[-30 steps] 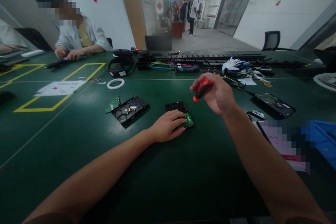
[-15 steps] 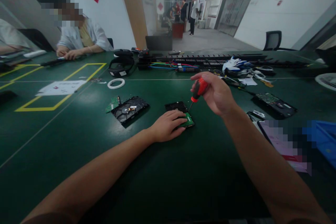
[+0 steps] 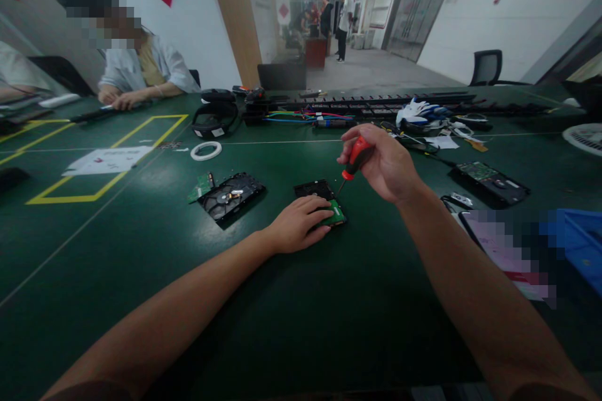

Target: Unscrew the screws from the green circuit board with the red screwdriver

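My left hand (image 3: 302,224) lies over a hard drive (image 3: 314,189), its fingers across the green circuit board (image 3: 337,213) and the thumb along the near edge. Much of the drive is hidden under that hand. My right hand (image 3: 383,160) is wrapped around the handle of a red and black screwdriver (image 3: 360,153). The shaft slants down to the left, with its tip at the drive's right side, by the edge of the board. Whether the tip sits in a screw is too small to tell.
Left of my hands lies an opened hard drive (image 3: 231,197) beside a loose green board (image 3: 200,187). Another drive (image 3: 491,183) lies right, near a blue bin (image 3: 580,244). A tape roll (image 3: 205,150), cables and gloves (image 3: 418,114) lie farther back. A person (image 3: 145,69) sits across the table.
The whole view has shifted slightly. The right hand has turned the screwdriver handle a little; its tip stays at the same spot on the drive. The left hand keeps its place.
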{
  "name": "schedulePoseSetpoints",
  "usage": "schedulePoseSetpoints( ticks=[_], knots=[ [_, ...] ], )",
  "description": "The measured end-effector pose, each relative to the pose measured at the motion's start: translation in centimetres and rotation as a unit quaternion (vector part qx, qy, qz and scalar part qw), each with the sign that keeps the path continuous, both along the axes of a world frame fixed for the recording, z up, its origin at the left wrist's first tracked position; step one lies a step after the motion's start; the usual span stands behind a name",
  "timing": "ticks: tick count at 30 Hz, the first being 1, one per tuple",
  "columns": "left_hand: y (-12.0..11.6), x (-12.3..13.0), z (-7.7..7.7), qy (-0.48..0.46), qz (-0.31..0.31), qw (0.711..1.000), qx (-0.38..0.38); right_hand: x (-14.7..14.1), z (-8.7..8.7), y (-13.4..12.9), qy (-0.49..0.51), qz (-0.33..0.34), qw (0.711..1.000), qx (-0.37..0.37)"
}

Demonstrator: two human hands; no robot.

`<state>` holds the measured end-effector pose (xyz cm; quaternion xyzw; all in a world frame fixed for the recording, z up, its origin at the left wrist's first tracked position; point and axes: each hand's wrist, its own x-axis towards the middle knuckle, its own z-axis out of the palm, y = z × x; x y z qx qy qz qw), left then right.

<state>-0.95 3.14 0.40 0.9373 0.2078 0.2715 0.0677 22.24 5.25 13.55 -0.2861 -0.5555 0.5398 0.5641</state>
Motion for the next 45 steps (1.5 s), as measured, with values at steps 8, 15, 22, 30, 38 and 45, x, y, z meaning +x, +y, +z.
schedulePoseSetpoints(
  ticks=[8,15,22,30,38,45],
  knots=[
    [-0.16,0.02,0.32,0.003,0.006,1.0,-0.007,-0.14,0.08,0.05,0.01,-0.002,1.0,-0.026],
    [-0.04,0.06,0.02,0.0,0.006,1.0,-0.001,-0.02,-0.16,0.17,0.025,-0.011,0.999,-0.026],
    [-0.06,0.05,0.15,0.005,0.005,1.0,-0.004,0.04,-0.08,-0.01,0.01,-0.011,1.0,-0.022],
    [-0.15,0.03,0.19,0.004,0.006,1.0,-0.016,0.02,0.07,-0.17,-0.002,-0.024,1.0,-0.017],
    [-0.18,0.04,0.14,0.004,0.01,1.0,-0.007,0.21,-0.04,0.07,-0.014,-0.045,0.999,0.012],
    [-0.04,0.02,0.01,0.003,0.004,1.0,-0.006,-0.27,-0.04,0.04,-0.004,-0.019,0.999,-0.028]
  ],
)
